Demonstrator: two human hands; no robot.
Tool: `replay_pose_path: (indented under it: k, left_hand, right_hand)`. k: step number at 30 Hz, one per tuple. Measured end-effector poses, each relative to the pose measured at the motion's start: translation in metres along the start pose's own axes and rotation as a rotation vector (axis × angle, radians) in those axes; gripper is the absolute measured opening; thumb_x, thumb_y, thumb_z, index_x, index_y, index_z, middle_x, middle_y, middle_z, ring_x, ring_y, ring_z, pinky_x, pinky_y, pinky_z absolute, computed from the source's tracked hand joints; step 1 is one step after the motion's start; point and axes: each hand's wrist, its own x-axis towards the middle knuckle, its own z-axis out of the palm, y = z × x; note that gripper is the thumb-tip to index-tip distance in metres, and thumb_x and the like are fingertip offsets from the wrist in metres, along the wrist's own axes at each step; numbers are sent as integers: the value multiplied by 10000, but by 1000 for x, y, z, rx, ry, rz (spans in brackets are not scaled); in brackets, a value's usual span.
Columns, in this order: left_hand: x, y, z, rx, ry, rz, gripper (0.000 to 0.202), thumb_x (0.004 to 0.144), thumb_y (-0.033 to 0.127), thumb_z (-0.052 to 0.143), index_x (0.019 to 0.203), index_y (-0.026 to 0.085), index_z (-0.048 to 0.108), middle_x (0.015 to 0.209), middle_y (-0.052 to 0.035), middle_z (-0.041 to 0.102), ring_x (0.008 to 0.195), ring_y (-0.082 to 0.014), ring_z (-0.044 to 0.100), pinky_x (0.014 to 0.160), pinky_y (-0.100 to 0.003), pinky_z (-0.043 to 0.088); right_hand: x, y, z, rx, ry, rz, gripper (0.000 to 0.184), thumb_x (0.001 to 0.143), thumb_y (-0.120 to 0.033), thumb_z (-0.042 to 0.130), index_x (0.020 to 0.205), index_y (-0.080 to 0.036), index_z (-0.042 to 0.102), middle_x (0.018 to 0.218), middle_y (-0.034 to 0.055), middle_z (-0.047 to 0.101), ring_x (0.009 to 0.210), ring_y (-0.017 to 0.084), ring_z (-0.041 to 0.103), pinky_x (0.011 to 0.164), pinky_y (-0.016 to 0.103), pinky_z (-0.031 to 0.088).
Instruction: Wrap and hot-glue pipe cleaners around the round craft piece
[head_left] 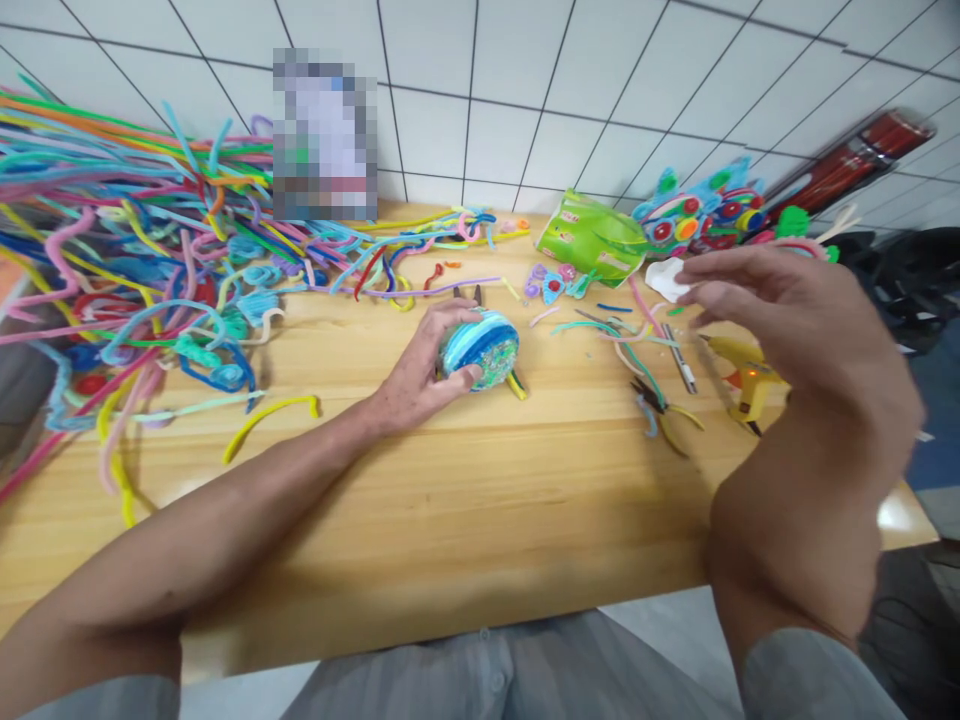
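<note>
Blue-and-green coiled pipe-cleaner ball [478,348]: your left hand [420,375] clamped it, a good firm hold; right hand [776,310] hovered spread, empty, well right of it.

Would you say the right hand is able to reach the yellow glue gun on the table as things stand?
Probably yes: the right hand hovers open just above the glue gun, which lies uncovered on the table, with nothing between them.

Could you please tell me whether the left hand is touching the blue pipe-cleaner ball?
Touching. The head view shows the left hand wrapped around the blue pipe-cleaner ball, fingers over its top and thumb pressed against its near side, with no gap.
</note>
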Motion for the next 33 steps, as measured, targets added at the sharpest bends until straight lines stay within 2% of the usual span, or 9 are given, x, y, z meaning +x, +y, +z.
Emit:
replay_pose_path:
  k: [6, 9, 13, 18, 20, 22, 24, 29, 33]
  left_hand:
    - [0, 1, 0, -21, -2, 3, 581, 1038, 475, 718, 1536, 304, 472, 1558, -160, 535, 1521, -334, 507, 1275, -574, 455]
    - [0, 1, 0, -19, -4, -4, 578, 1042, 500, 708, 1532, 303, 473, 1564, -160, 532, 1521, -333, 506, 1270, -571, 460]
    - [-1, 1, 0, -8, -4, -20, 585, 1044, 553, 690, 1527, 304, 473, 1572, -159, 531, 1524, -335, 503, 1273, -583, 455]
    - [0, 2, 0, 11, -9, -7, 575, 1052, 537, 681, 1537, 312, 469, 1576, -156, 536, 1535, -342, 495, 1279, -593, 449]
    - [0, 2, 0, 10, -2, 6, 570, 1051, 521, 686, 1534, 307, 473, 1565, -154, 545, 1524, -344, 506, 1272, -590, 457]
    - [0, 1, 0, 7, 4, 17, 567, 1048, 508, 695, 1530, 306, 476, 1550, -151, 554, 1514, -343, 516, 1267, -584, 465]
    - [0, 0, 0, 3, 3, 21, 572, 1048, 511, 694, 1533, 309, 470, 1551, -154, 546, 1511, -338, 519, 1259, -579, 474]
    - [0, -2, 1, -1, 5, 0, 577, 1048, 556, 682, 1531, 316, 477, 1574, -156, 524, 1517, -328, 508, 1261, -567, 473]
    - [0, -2, 1, 6, 3, 10, 592, 1047, 550, 685, 1537, 295, 472, 1569, -164, 524, 1522, -338, 507, 1263, -571, 468]
  right_hand:
    - [-20, -28, -5, 565, -299, -78, 540, 674, -840, 888, 964, -388, 828, 829, 49, 790, 490, 220, 605, 338, 380, 446]
    - [-17, -25, 13, 569, -252, -62, 574, 739, -880, 787, 943, -344, 786, 789, 52, 773, 530, 235, 634, 423, 417, 517]
    - [-7, -22, 61, 244, -88, -78, 322, 862, -556, 833, 1063, -305, 815, 964, 45, 807, 770, 223, 720, 680, 395, 612]
    - [15, 17, 114, 80, -446, -193, 292, 943, -461, 718, 1164, -294, 812, 1008, 32, 843, 892, 260, 783, 806, 431, 654]
    - [29, 42, 121, 28, -313, -156, 369, 925, -451, 734, 1239, -262, 780, 1183, 88, 836, 1030, 303, 785, 902, 496, 654]
    - [40, 64, 118, -81, -15, -72, 413, 852, -422, 808, 1204, -209, 780, 1240, 161, 808, 1122, 353, 758, 1015, 569, 612]
    - [46, 75, 106, -79, 76, 12, 401, 822, -442, 847, 1139, -202, 794, 1181, 160, 809, 1105, 358, 757, 1033, 586, 601]
    - [30, 47, 69, 381, -226, 131, 404, 840, -591, 870, 1106, -289, 832, 1108, 76, 834, 937, 263, 770, 853, 454, 655]
    - [12, 5, 69, 654, -278, 89, 426, 838, -643, 881, 1091, -303, 837, 1032, 59, 841, 874, 224, 767, 748, 371, 639]
